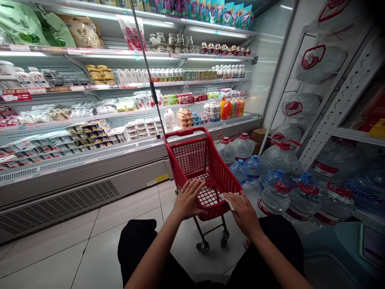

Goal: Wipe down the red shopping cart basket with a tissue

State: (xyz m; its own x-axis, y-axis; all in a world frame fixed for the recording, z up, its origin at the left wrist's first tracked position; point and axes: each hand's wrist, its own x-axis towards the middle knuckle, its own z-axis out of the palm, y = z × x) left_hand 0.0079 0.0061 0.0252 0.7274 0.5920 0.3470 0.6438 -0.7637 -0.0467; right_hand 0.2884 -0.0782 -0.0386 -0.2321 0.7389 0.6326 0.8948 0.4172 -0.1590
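A small red plastic shopping cart stands in front of my knees, its basket bare. My left hand lies with fingers stretched out over the cart's near left rim; whether it rests on the rim or hovers just above I cannot tell. At the near right corner, my right hand has a thin white cloth or tissue under its fingers, against the cart's rim. Only the edge of this white piece shows; the rest is hidden by the hand.
A lit refrigerated display with yogurt, bottles and bags runs along the left and back. Large water bottles crowd the floor at right, beside a metal shelf rack. A phone lies on a teal surface at lower right. Pale tiles cover the floor.
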